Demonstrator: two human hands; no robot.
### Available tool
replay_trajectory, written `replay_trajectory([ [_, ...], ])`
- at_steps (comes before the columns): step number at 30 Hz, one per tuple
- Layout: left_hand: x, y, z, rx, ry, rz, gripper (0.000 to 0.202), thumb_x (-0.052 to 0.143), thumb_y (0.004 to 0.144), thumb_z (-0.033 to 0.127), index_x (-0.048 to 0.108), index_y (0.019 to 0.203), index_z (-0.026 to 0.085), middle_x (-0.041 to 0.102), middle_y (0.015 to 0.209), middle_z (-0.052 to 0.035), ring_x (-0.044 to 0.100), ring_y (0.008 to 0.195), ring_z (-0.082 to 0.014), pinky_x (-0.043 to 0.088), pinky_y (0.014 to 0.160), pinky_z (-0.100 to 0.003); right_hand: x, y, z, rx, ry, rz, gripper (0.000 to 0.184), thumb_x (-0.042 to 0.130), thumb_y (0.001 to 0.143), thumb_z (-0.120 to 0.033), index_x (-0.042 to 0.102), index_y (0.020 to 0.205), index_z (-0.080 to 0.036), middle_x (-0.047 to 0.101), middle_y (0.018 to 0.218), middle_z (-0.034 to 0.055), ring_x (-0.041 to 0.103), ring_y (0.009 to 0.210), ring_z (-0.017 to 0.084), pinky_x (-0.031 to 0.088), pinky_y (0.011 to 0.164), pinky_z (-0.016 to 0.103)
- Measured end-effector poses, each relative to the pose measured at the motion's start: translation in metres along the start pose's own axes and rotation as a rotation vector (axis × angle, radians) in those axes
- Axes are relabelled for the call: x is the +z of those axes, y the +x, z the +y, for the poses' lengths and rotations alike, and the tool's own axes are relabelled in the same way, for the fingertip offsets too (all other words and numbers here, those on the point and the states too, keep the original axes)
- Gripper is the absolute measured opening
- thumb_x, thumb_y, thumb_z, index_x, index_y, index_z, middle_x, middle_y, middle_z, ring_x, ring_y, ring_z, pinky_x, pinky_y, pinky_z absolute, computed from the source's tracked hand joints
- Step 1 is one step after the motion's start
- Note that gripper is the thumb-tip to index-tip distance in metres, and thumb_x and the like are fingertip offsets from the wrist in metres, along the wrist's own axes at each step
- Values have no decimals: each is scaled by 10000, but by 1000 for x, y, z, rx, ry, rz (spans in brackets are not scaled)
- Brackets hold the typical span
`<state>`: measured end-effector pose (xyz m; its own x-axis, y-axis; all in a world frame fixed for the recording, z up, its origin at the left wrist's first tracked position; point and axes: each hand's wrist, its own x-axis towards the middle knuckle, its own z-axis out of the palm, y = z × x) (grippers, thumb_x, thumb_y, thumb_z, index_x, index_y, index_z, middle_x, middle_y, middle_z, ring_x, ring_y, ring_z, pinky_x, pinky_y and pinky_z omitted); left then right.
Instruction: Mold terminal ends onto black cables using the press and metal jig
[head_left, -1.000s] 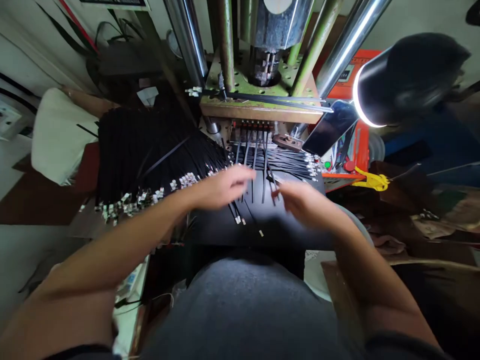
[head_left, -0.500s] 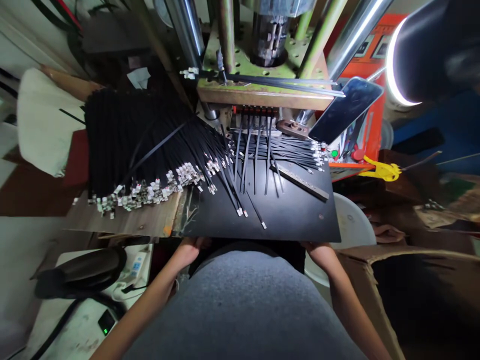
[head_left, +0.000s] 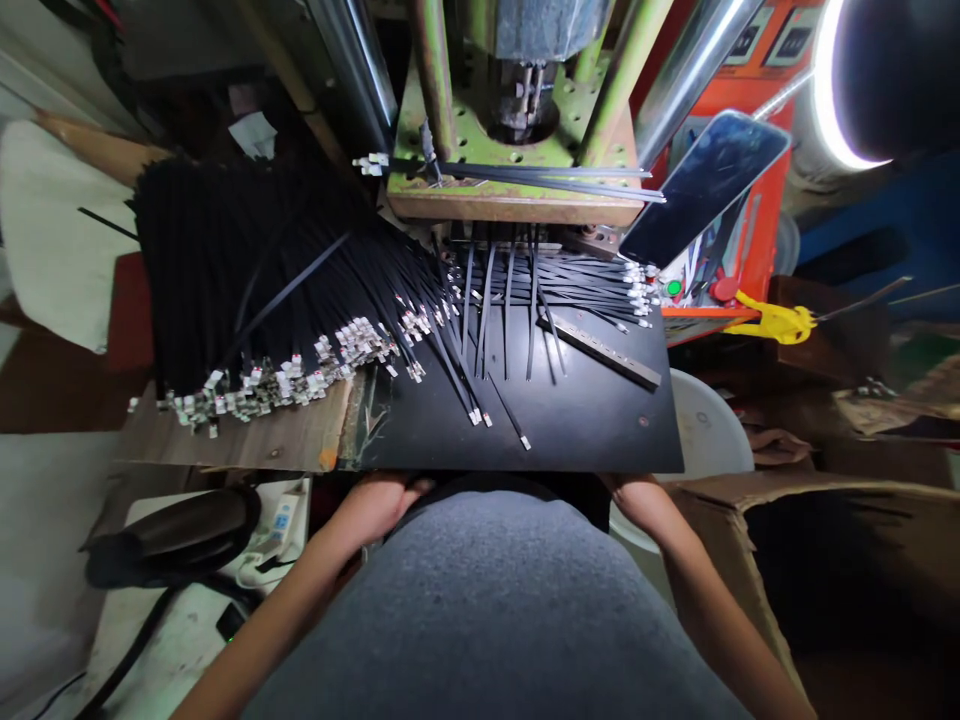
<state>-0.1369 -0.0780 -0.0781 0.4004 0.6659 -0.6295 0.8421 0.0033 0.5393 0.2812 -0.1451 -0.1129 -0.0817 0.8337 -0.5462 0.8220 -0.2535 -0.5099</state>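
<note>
My left hand (head_left: 388,498) is below the front edge of the black work plate (head_left: 585,430), close to my lap. Part of its thumb shows; the other fingers are hidden. On the right, my right hand (head_left: 632,492) is tucked under the same edge, its fingers out of sight. What either hand holds or touches there cannot be made out. Above the plate stands a press, its green platen (head_left: 517,207) low over the die. Several thin black strips (head_left: 510,320) stick out from under it, lying across a bundle of similar strips (head_left: 585,290) with silver ends.
A large pile of black strips (head_left: 255,270) with silver heads lies at left. A metal bar (head_left: 600,352) rests on the plate. At right are a phone (head_left: 705,185), a bright lamp (head_left: 832,90), yellow-handled pliers (head_left: 780,322) and a cardboard box (head_left: 720,520).
The green platen has come down, covering more of the die and clamp. My left hand has shifted slightly under the edge; the right stays nearly in place. The view has moved a little.
</note>
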Motion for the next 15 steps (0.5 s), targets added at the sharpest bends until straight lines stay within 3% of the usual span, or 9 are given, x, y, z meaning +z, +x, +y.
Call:
replay_trajectory([
  [2, -20, -10, 24, 150, 45, -113, 355, 441, 970, 421, 679, 1166, 245, 718, 1152, -67, 661, 1080, -229, 506, 927, -326, -22, -16, -25, -109, 30, -131, 328, 451, 960, -377, 746, 1017, -244, 751, 1003, 97, 707, 931, 261, 546, 850, 398],
  [4, -40, -11, 52, 347, 83, -144, 320, 439, 996, 360, 665, 1200, 261, 708, 1178, -44, 669, 1046, -188, 509, 912, -300, -51, -18, -45, -251, 142, -53, 302, 469, 972, -379, 729, 1060, -252, 750, 1020, 66, 706, 911, 222, 548, 836, 355],
  [6, -49, 3, 81, 545, 140, -51, 301, 437, 1003, 269, 660, 1206, 256, 713, 1165, -32, 666, 1023, -164, 507, 915, -298, -78, 0, -58, -306, 176, 309, 286, 479, 975, -371, 711, 1075, -237, 737, 1042, 64, 685, 947, 213, 530, 887, 359],
  [8, -46, 27, 108, 724, 245, 80, 326, 434, 992, 177, 642, 1236, 239, 701, 1205, -35, 645, 1045, -174, 505, 934, -334, -96, 31, -66, -276, 20, 671, 275, 527, 946, -362, 703, 1070, -192, 713, 1065, 110, 643, 1017, 267, 491, 949, 437],
  [9, -42, 40, 120, 790, 309, 136, 353, 427, 986, 142, 624, 1264, 230, 683, 1248, -44, 631, 1066, -187, 506, 937, -359, -101, 46, -68, -254, -90, 766, 294, 558, 925, -360, 696, 1099, -167, 694, 1097, 140, 612, 1065, 307, 465, 970, 488],
  [12, -37, 59, 143, 880, 393, 224, 356, 451, 983, 149, 594, 1306, 190, 635, 1325, -86, 595, 1110, -223, 509, 938, -406, -106, 62, -74, -240, -274, 815, 432, 610, 889, -370, 638, 1236, -115, 630, 1206, 203, 535, 1163, 383, 418, 990, 577],
  [14, -44, 47, 143, 831, 278, 184, 303, 504, 984, 236, 624, 1256, 174, 670, 1250, -91, 606, 1087, -210, 500, 959, -382, -104, 42, -72, -312, -185, 751, 396, 592, 909, -369, 637, 1227, -137, 640, 1200, 177, 564, 1138, 339, 449, 987, 527],
  [15, -50, 35, 137, 770, 202, 115, 283, 504, 990, 279, 645, 1217, 184, 690, 1194, -75, 620, 1062, -191, 496, 960, -351, -101, 25, -68, -366, -103, 642, 333, 571, 927, -362, 655, 1183, -166, 666, 1156, 142, 602, 1088, 297, 485, 961, 473],
])
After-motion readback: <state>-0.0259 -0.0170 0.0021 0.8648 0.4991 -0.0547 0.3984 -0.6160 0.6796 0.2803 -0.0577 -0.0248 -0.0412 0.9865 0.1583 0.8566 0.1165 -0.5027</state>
